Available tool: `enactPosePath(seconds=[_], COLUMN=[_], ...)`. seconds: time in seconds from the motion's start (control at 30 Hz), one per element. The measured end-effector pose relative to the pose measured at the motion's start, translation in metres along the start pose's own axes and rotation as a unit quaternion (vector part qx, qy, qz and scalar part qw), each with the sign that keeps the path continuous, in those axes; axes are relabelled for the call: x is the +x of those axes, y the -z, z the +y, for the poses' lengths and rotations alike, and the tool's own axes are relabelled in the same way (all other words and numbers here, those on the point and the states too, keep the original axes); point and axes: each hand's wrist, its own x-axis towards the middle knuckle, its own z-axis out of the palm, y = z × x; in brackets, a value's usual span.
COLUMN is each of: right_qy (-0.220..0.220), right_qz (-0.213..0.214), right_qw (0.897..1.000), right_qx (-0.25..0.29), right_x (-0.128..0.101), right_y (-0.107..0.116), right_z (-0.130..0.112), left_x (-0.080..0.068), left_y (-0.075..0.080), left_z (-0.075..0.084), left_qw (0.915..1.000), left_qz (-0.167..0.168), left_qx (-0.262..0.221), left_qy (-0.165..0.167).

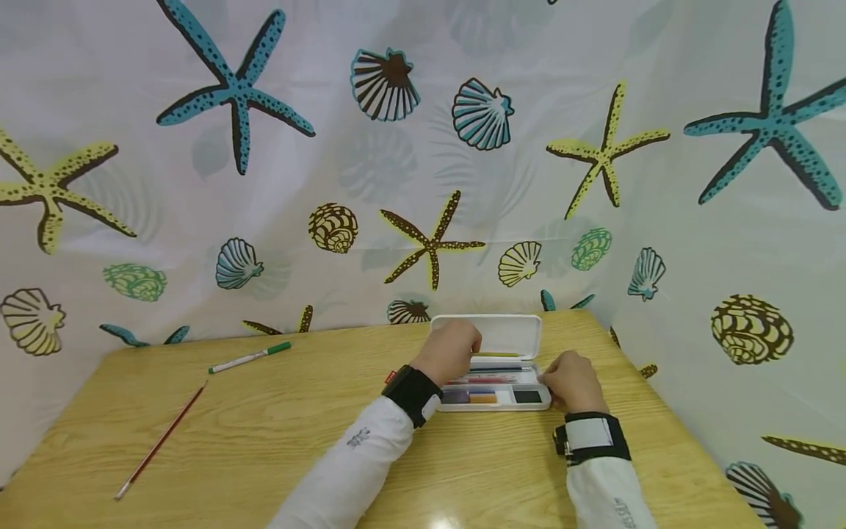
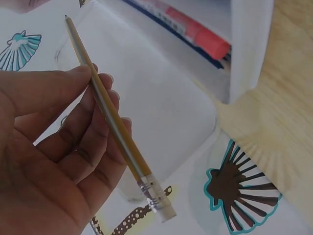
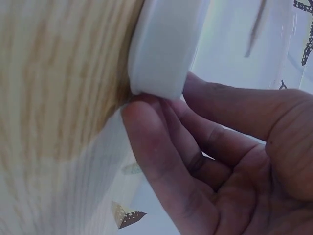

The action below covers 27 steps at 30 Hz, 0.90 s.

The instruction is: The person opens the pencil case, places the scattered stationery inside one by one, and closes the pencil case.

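My left hand (image 1: 448,351) pinches a yellow pencil (image 2: 116,122) between thumb and fingers. The pencil has a white eraser in a metal ferrule and is held over the raised lid of a white pencil case (image 1: 540,404). The case lies open at the far right of the table. My right hand (image 1: 576,382) grips the case's right end, thumb at the upper edge and fingers low on the side, as the right wrist view shows. Inside are a red-capped marker (image 2: 211,43), a dark pencil (image 1: 499,369), an orange-and-white block (image 1: 482,397) and a black piece (image 1: 527,397).
A green-capped marker (image 1: 251,357) lies at the back left of the wooden table (image 1: 291,441). Nearer the front left is a dark red pencil (image 1: 161,441). Behind and to the right hangs a patterned cloth (image 1: 423,162) with starfish and shells.
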Motion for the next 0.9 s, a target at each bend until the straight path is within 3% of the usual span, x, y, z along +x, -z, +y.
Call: enactPosePath(seconds=[0.2, 0.53, 0.9], right_qy=[0.007, 0.006, 0.008], right_qz=[0.006, 0.009, 0.007], right_qw=[1.0, 1.0, 1.0], right_qx=[-0.006, -0.012, -0.009], right_x=[0.0, -0.002, -0.001], right_y=[-0.002, 0.0, 0.0], right_z=[0.002, -0.001, 0.0], left_x=[0.002, 0.008, 0.01], left_y=[-0.02, -0.034, -0.041], left_z=[0.009, 0.018, 0.018], left_qw=[0.999, 0.9941, 0.9933], left_qz=[-0.024, -0.027, -0.045], left_qx=[0.037, 0.099, 0.099], left_qy=[-0.006, -0.036, -0.039])
